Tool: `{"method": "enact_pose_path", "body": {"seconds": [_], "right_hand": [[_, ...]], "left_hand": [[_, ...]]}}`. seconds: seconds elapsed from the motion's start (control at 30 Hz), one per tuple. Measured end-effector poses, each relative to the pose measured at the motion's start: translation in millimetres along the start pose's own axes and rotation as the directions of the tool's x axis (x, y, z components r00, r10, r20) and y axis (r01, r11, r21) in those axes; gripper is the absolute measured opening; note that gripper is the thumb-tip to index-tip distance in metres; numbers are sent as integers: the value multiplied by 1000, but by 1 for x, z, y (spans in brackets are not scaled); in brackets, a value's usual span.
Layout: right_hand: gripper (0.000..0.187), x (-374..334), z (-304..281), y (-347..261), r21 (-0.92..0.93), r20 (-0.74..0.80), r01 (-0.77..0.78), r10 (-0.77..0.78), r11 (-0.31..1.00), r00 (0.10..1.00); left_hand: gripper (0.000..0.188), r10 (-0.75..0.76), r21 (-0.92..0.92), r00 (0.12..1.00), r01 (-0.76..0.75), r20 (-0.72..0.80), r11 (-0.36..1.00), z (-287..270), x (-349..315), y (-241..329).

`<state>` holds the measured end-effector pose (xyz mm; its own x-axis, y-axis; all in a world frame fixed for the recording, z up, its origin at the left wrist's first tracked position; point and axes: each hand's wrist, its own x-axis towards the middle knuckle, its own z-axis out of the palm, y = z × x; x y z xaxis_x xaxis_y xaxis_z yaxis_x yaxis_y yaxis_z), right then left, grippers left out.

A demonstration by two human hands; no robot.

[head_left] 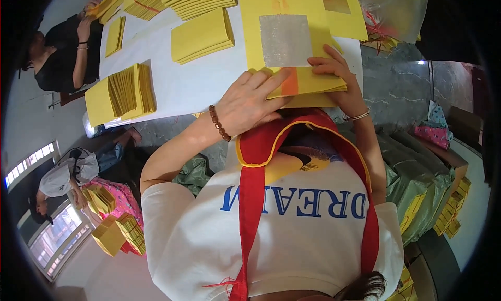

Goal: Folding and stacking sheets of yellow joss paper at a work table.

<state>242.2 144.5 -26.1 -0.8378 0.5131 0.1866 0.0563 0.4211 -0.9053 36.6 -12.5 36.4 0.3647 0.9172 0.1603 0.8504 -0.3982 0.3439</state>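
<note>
In the upper middle of the frame, the folded paper [323, 81], yellow with an orange stripe [290, 82], lies at the near edge of the white table [164, 87]. The left hand [249, 105] lies across the paper's left part, its fingers stretched out and close together, with fingertips near the stripe. The right hand [350, 96] is at the paper's right end, its fingers spread and bent by the upper edge; whether they clamp it, I cannot tell. Just above the paper is a silver square [286, 40] on a yellow sheet [253, 43]. Yellow stacks stand toward the upper left, among them a thick stack [122, 95] at the table's left corner and a flat stack [201, 37] nearer the middle. A co-worker [62, 56] sits at the upper left, handling yellow paper; another person [68, 176] is at the left, beside yellow bundles [108, 236]. Green sacks [417, 176] fill the right.
</note>
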Motion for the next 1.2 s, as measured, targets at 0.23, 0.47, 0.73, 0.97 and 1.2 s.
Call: {"method": "enact_pose_path", "body": {"seconds": [0.23, 0.47, 0.73, 0.97, 1.2], "right_hand": [[53, -7, 1, -24, 321, -89, -117, 153, 940, 984], [38, -27, -21, -82, 12, 215, 301, -296, 954, 931], [22, -34, -28, -91, -51, 366, 265, -229, 963, 902], [25, -35, -29, -81, 51, 424, 199, -201, 979, 883], [47, -42, -25, -63, 103, -94, 285, -276, 953, 956]], "left_hand": [[55, 29, -62, 999, -27, 29, 998, 5, 0, -16], [53, 55, -203, 997, -44, 45, 978, 0, 2, -25], [49, 32, -291, 999, -19, 37, 957, 0, 4, -27], [40, 23, -316, 1000, -24, -8, 948, 0, 6, -28], [23, 9, -181, 986, -40, -169, 983, 6, 2, -23]]}}
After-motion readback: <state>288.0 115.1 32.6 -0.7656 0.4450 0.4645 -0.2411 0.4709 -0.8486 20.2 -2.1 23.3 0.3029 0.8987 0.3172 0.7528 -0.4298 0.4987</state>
